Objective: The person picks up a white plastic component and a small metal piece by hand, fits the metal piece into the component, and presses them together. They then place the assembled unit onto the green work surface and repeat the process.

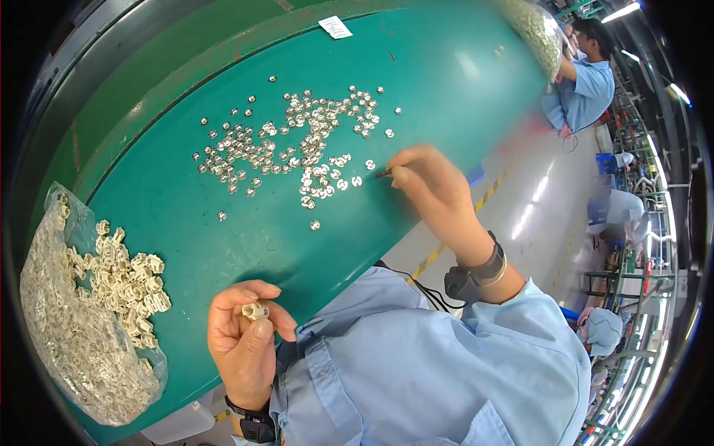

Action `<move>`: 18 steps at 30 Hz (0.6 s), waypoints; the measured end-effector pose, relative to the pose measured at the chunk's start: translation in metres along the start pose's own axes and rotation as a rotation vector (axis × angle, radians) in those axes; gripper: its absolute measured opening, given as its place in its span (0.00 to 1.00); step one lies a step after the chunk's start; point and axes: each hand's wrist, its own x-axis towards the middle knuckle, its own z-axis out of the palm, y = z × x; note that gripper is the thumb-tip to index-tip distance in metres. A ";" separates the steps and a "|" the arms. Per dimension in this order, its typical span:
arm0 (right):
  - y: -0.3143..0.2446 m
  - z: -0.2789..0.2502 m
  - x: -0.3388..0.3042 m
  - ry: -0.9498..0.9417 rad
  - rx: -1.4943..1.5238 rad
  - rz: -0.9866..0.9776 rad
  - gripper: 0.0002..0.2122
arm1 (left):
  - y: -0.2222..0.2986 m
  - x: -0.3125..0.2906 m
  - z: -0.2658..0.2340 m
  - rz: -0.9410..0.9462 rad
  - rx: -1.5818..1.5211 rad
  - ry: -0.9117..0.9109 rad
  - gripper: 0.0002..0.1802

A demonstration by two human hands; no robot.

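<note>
Between the thumb and fingers of my left hand is a small cream plastic socket-like part, held near the table's front edge. My right hand is pinched at the right of the scattered metal pieces, above the green table. A small dark thing shows at its fingertips, too small to name. Many small round silver metal pieces lie loose across the middle of the table. More cream plastic parts are heaped at the left, spilling from a clear plastic bag.
The green table curves away to a raised edge at the far left. A small white paper label lies at the back. Another filled bag stands at the far right, where a person in blue works. Black cables hang beside my right forearm.
</note>
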 end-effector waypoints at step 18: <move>-0.003 0.015 0.010 -0.065 -0.297 -0.242 0.05 | -0.003 -0.003 -0.009 0.005 -0.042 -0.069 0.14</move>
